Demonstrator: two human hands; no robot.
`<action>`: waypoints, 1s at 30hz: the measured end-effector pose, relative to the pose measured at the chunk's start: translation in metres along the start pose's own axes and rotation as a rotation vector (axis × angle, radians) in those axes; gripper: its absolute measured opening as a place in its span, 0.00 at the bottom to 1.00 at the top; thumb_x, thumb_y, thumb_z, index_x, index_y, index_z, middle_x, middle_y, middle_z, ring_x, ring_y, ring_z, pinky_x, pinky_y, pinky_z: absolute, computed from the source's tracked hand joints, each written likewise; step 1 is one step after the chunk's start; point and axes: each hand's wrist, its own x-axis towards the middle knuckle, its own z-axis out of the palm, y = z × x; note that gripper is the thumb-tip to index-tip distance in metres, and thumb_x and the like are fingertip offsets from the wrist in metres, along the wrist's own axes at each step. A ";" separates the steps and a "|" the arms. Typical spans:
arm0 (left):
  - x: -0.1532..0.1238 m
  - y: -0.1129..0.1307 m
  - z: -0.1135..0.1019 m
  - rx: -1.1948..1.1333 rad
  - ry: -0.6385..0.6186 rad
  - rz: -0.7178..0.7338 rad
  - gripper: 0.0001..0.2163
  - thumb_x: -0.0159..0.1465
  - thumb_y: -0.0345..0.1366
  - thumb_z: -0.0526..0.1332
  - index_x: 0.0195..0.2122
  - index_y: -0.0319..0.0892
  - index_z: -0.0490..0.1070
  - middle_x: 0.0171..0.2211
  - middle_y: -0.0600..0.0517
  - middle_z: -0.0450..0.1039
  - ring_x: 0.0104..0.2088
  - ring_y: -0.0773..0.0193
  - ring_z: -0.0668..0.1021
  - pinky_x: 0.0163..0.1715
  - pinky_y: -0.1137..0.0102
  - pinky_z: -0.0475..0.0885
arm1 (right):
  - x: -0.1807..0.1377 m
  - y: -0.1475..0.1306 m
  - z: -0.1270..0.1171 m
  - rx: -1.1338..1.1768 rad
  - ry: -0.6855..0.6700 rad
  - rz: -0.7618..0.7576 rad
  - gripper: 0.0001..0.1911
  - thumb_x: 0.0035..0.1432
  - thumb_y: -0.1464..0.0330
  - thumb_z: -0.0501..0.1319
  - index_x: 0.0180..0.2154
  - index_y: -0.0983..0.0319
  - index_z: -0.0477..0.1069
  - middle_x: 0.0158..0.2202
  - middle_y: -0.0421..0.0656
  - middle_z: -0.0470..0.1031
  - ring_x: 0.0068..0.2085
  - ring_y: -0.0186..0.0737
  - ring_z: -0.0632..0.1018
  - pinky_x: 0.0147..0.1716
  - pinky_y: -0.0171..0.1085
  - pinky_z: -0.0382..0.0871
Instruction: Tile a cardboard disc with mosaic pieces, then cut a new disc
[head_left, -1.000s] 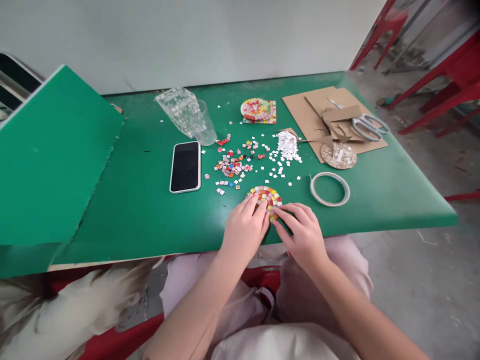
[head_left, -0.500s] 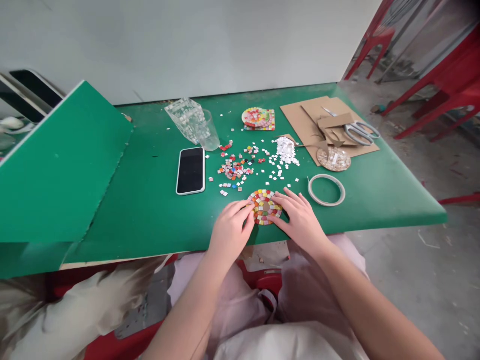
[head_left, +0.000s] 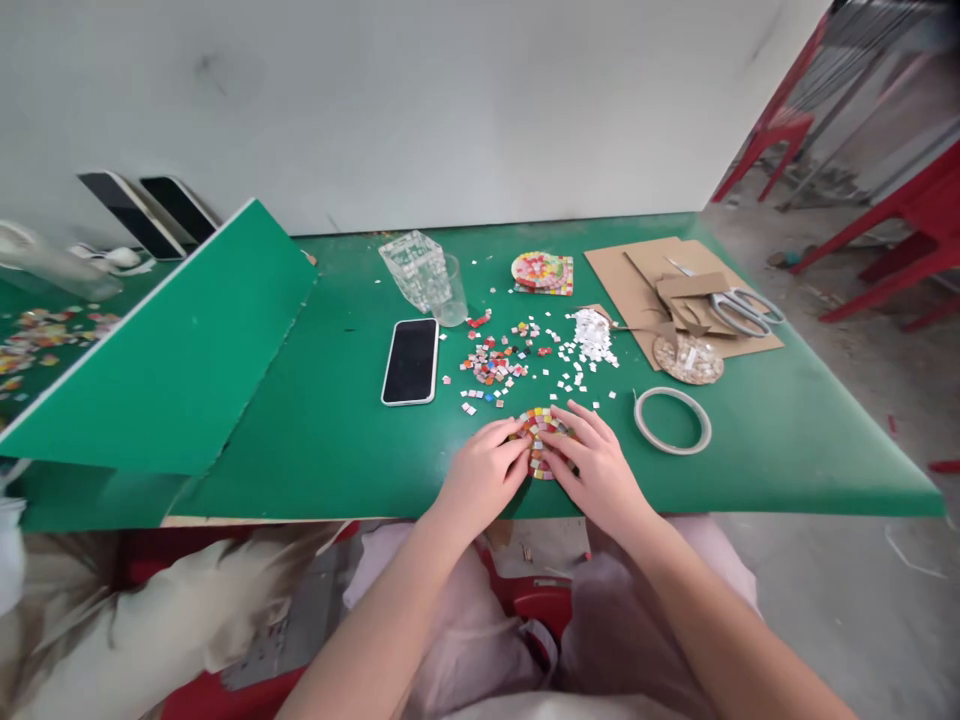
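Observation:
A round mosaic coaster (head_left: 537, 468) with red, yellow, orange and pink tiles lies near the table's front edge. My left hand (head_left: 487, 470) is closed on its left side, fingertips on the tiles. From the right, my right hand (head_left: 592, 460) grips it, the thumb and a finger reaching over its middle and covering the centre. Just beyond lies a loose heap of coloured mosaic tiles (head_left: 491, 362). White tiles (head_left: 594, 335) are piled to the right of that heap.
A phone (head_left: 410, 362) lies left of the tiles, a clear cup (head_left: 448, 295) behind it. To the right are a tape roll (head_left: 705, 420), cardboard sheets (head_left: 626, 285) and scissors (head_left: 742, 310). Finished mosaic pieces (head_left: 541, 272) sit at the back. A green divider (head_left: 172, 370) stands left.
The view has shifted, so the table sits lower and further right. My right fingers have moved inward over the coaster's centre, which showed bare before. My left hand stays at its left edge.

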 end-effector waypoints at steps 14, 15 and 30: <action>0.119 -0.087 -0.046 0.207 0.073 -0.415 0.16 0.59 0.26 0.52 0.44 0.41 0.74 0.40 0.44 0.76 0.41 0.56 0.77 0.42 0.64 0.71 | -0.037 0.069 -0.026 -0.346 0.246 0.256 0.16 0.60 0.64 0.52 0.43 0.62 0.74 0.32 0.48 0.75 0.32 0.44 0.72 0.34 0.43 0.67; 0.123 -0.090 -0.042 0.217 0.076 -0.422 0.16 0.59 0.26 0.51 0.44 0.41 0.74 0.41 0.44 0.76 0.41 0.55 0.76 0.41 0.64 0.70 | -0.038 0.066 -0.027 -0.320 0.243 0.276 0.16 0.61 0.65 0.51 0.44 0.62 0.73 0.32 0.47 0.74 0.32 0.44 0.72 0.33 0.42 0.67; 0.146 -0.096 -0.018 0.226 0.129 -0.331 0.14 0.62 0.31 0.50 0.42 0.40 0.74 0.40 0.43 0.74 0.43 0.55 0.72 0.45 0.63 0.66 | 0.080 0.044 -0.097 0.196 0.467 0.478 0.12 0.54 0.60 0.59 0.34 0.58 0.77 0.29 0.41 0.71 0.29 0.35 0.71 0.31 0.35 0.64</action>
